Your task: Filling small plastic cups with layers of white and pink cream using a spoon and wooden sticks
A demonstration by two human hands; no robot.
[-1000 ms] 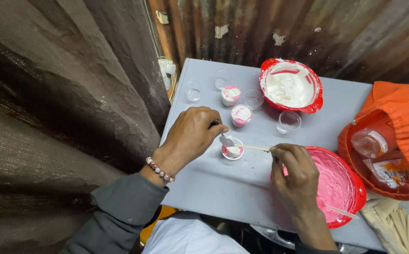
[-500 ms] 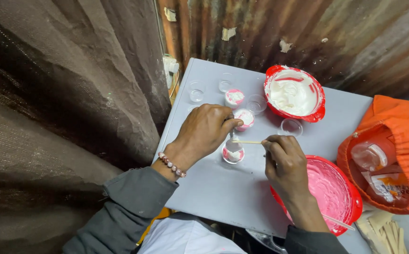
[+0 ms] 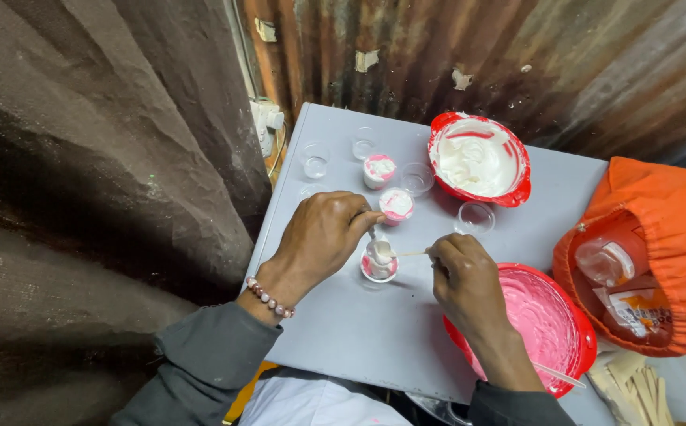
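Observation:
My left hand, with a bead bracelet at the wrist, grips a small clear cup that holds pink and white cream on the grey table. My right hand pinches a thin wooden stick whose tip carries white cream over that cup. Two filled cups stand just behind it. A red bowl of white cream sits at the back, and a red bowl of pink cream sits beside my right wrist.
Several empty clear cups stand around the filled ones. An orange bag with packets lies at the right, wooden sticks below it. A corrugated metal wall is behind, dark cloth at the left.
The view has shifted slightly. My right hand has brought the stick with white cream up to the cup, which my left hand keeps holding in place.

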